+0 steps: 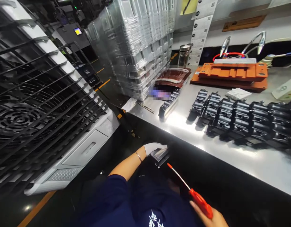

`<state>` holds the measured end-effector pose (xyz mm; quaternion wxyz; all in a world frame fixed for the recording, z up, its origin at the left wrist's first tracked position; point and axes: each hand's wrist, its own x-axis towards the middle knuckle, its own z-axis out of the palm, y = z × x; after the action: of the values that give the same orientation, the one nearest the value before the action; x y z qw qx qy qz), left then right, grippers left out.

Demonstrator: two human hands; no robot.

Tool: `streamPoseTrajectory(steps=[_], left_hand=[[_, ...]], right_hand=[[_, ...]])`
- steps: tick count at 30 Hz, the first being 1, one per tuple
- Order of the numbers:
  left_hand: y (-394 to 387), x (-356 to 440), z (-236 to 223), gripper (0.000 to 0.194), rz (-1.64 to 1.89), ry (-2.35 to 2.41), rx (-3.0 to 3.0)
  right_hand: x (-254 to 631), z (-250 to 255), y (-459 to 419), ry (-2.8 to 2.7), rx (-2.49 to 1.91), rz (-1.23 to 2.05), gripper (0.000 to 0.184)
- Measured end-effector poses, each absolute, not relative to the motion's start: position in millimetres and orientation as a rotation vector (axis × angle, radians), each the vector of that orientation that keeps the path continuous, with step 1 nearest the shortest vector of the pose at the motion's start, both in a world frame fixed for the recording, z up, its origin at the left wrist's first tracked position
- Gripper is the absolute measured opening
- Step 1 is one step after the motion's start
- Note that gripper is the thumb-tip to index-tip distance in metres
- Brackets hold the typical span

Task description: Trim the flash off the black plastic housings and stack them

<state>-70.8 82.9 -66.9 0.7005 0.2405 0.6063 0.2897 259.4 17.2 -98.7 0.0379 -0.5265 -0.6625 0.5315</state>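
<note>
My left hand (153, 147), in a white glove, is closed on a small black and silver part (160, 155) held low in front of the steel table's edge (206, 148). My right hand (212, 217), bare and at the bottom of the view, grips a screwdriver by its red handle (201, 201). The thin shaft ends in a red tip (169, 165), which points at the part and sits just below it.
On the table lie rows of several black parts (242, 119), an orange fixture (232, 74), a tall stack of clear trays (138, 47), a steel flask (184, 55) and a white cloth (238, 93). A black wire rack (36, 104) over a white machine stands at left.
</note>
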Motion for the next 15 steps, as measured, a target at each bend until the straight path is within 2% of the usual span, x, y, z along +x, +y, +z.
streamPoseTrajectory(steps=[6,11,15], left_hand=[[90.0,-66.7,-65.4,0.054,0.609,1.544,1.044],[94.1,-66.2,-64.1,0.026,0.477,1.517,1.432],[89.7,-61.4,-58.4,0.029,0.441,1.304,1.548]], right_hand=[[271.5,-84.4,18.9,-1.914,-1.791,1.516,0.056],[274.8,-76.5,12.0,-1.914,-1.812,1.53,0.052],[282.2,-89.9,6.6,-1.941,-1.823,1.509,0.049]])
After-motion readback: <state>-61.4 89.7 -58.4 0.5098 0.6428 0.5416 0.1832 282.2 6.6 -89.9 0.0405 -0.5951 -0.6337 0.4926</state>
